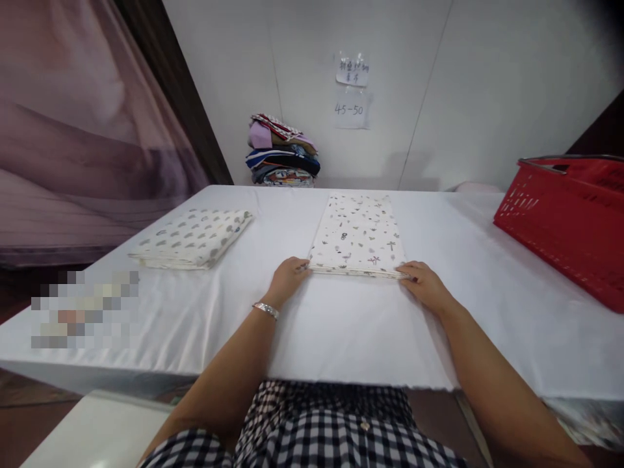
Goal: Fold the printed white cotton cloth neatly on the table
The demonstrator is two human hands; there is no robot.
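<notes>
While both hands rested at the near edge of the white printed cloth folded into a long rectangle (pixel 357 235), the folding looked part done: the piece lay flat and narrowed, but long, so at least 1 more fold seemed left. The left hand (pixel 287 278) pinched the near left corner, fingers curled on the fabric; the right hand (pixel 423 284) pressed the near right corner, fingers loosely bent over the edge. Well left of the left hand lay a finished-looking white cloth with grey spots, folded into a thick rectangle (pixel 192 238). Far beyond both hands a stack of coloured folded garments (pixel 281 151) stood against the white wall (pixel 463 84), under 2 paper notes (pixel 351 91). Right of the right hand sat a red plastic basket (pixel 570 221) on the white-covered table (pixel 341 338).
</notes>
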